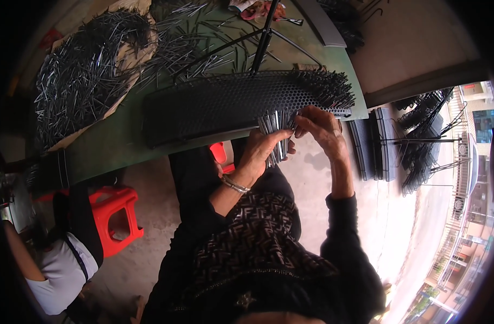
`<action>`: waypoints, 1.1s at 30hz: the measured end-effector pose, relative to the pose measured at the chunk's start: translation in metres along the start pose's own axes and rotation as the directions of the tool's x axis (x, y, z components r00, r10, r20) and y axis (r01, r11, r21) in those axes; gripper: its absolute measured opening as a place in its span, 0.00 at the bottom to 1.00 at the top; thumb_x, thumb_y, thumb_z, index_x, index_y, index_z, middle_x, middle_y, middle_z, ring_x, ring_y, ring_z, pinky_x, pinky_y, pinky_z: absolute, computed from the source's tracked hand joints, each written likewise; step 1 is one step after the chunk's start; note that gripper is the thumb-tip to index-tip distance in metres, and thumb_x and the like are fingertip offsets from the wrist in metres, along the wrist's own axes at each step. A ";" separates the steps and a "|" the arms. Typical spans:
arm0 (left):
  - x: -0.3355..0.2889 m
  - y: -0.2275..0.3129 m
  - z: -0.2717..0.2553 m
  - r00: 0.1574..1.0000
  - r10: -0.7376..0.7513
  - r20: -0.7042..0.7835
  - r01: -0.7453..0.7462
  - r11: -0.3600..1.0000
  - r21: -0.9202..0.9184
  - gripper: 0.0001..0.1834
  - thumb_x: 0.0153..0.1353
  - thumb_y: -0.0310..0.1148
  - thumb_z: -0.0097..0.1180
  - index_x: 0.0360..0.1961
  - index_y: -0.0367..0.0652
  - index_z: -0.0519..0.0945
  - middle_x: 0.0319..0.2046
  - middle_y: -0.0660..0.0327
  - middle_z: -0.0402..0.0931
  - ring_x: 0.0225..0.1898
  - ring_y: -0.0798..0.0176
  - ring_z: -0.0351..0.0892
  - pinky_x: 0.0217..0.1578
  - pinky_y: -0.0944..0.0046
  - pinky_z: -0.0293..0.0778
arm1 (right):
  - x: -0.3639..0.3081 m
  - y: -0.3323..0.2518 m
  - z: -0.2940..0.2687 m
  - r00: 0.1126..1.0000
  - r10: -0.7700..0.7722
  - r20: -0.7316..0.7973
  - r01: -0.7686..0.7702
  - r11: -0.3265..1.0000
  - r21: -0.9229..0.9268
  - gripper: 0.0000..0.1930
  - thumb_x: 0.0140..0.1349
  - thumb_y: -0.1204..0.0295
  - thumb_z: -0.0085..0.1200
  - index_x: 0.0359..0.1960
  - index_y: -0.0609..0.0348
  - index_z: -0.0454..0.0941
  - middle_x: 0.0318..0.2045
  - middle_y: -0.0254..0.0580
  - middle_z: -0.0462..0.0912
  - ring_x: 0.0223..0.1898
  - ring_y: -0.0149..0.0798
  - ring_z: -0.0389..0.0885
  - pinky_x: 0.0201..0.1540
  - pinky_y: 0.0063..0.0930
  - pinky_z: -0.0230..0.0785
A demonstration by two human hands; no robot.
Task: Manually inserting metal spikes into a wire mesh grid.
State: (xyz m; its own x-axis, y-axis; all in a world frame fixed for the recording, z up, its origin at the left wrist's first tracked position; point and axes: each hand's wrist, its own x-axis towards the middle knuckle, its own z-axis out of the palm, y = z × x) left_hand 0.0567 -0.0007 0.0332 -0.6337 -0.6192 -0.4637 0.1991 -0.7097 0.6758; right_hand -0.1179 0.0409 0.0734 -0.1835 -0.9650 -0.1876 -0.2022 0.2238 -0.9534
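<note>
A bundle of thin, dark, shiny strips [276, 122] is gripped in my left hand [252, 156], the thumb laid across it. My right hand [321, 128] is closed in a pinch at the bundle's right side; what lies between its fingertips is too small to make out. Just beyond both hands, a long black panel full of round holes [225, 100] lies along the table's near edge. Many similar strips [325, 86] stand upright in the holes at the panel's right end.
A big heap of loose strips [85, 75] covers the green table's [112, 143] left side, with more scattered behind the panel. A black rod stand [262, 48] rises behind it. Red stools [114, 216] stand below; another person [63, 275] sits at lower left. Stacked panels [379, 143] are at right.
</note>
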 end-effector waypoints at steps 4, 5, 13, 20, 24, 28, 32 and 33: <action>-0.001 0.000 0.000 0.999 0.032 0.000 -0.032 0.999 0.024 0.12 0.55 0.32 0.63 0.40 0.38 0.81 0.28 0.59 0.82 0.23 0.65 0.83 0.20 0.69 0.77 | 0.000 0.001 0.005 0.999 -0.001 -0.033 0.002 0.999 0.038 0.09 0.64 0.73 0.55 0.35 0.70 0.78 0.27 0.40 0.80 0.29 0.29 0.79 0.34 0.23 0.72; -0.001 0.000 0.000 1.000 0.031 -0.001 -0.031 0.999 0.024 0.12 0.55 0.32 0.63 0.40 0.38 0.81 0.28 0.59 0.82 0.23 0.65 0.83 0.20 0.69 0.77 | -0.002 -0.002 0.005 0.999 -0.008 -0.032 0.008 1.000 0.008 0.09 0.64 0.73 0.54 0.36 0.70 0.78 0.27 0.40 0.80 0.29 0.29 0.79 0.34 0.23 0.72; 0.001 -0.003 0.005 0.997 0.081 -0.020 -0.079 0.992 0.103 0.11 0.59 0.32 0.60 0.42 0.41 0.81 0.29 0.59 0.84 0.25 0.63 0.85 0.20 0.69 0.75 | -0.002 0.004 0.001 0.999 -0.019 -0.037 0.019 1.000 0.005 0.08 0.64 0.75 0.53 0.38 0.70 0.78 0.27 0.41 0.80 0.29 0.29 0.79 0.34 0.23 0.73; 0.002 -0.005 0.008 0.999 0.043 -0.019 -0.040 0.988 0.152 0.10 0.59 0.31 0.60 0.40 0.39 0.81 0.29 0.58 0.84 0.25 0.63 0.85 0.20 0.69 0.76 | -0.007 0.005 -0.003 0.997 -0.049 -0.059 0.051 0.998 0.030 0.06 0.64 0.77 0.52 0.37 0.69 0.77 0.27 0.39 0.80 0.29 0.29 0.78 0.34 0.23 0.73; 0.001 -0.010 0.009 0.999 0.045 -0.031 -0.038 0.982 0.183 0.11 0.58 0.31 0.60 0.41 0.39 0.81 0.31 0.58 0.84 0.27 0.62 0.85 0.21 0.68 0.76 | -0.010 0.002 -0.005 0.999 -0.029 -0.028 0.028 0.999 -0.037 0.05 0.64 0.77 0.51 0.35 0.69 0.76 0.27 0.38 0.79 0.28 0.28 0.79 0.33 0.22 0.73; 0.007 -0.021 0.002 0.999 0.044 0.003 -0.044 0.999 -0.016 0.12 0.59 0.33 0.60 0.42 0.39 0.79 0.36 0.56 0.83 0.32 0.59 0.86 0.23 0.67 0.77 | -0.017 0.014 -0.015 0.995 -0.050 -0.084 0.050 0.999 0.005 0.06 0.65 0.75 0.53 0.36 0.67 0.78 0.25 0.40 0.82 0.27 0.29 0.81 0.33 0.23 0.74; 0.013 -0.014 -0.005 0.995 -0.096 -0.011 0.094 0.990 -0.104 0.13 0.60 0.35 0.59 0.42 0.40 0.77 0.42 0.52 0.82 0.39 0.55 0.86 0.29 0.63 0.78 | -0.016 -0.003 -0.024 0.803 -0.275 -0.529 0.085 0.931 -0.355 0.05 0.65 0.76 0.53 0.37 0.64 0.79 0.26 0.36 0.83 0.28 0.26 0.81 0.35 0.19 0.72; 0.015 -0.014 -0.006 0.995 -0.098 -0.007 0.097 0.990 -0.104 0.13 0.60 0.35 0.59 0.42 0.40 0.77 0.42 0.52 0.82 0.39 0.55 0.86 0.29 0.63 0.78 | -0.011 -0.001 -0.028 0.757 -0.326 -0.566 0.112 0.918 -0.380 0.05 0.65 0.76 0.53 0.37 0.64 0.79 0.26 0.37 0.83 0.28 0.26 0.81 0.35 0.19 0.72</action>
State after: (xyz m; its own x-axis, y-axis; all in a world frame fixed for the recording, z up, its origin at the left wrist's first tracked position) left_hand 0.0485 -0.0019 0.0131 -0.6451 -0.5489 -0.5315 0.2132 -0.7973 0.5646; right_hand -0.1428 0.0551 0.0835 -0.6170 -0.7264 0.3027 -0.5716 0.1493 -0.8068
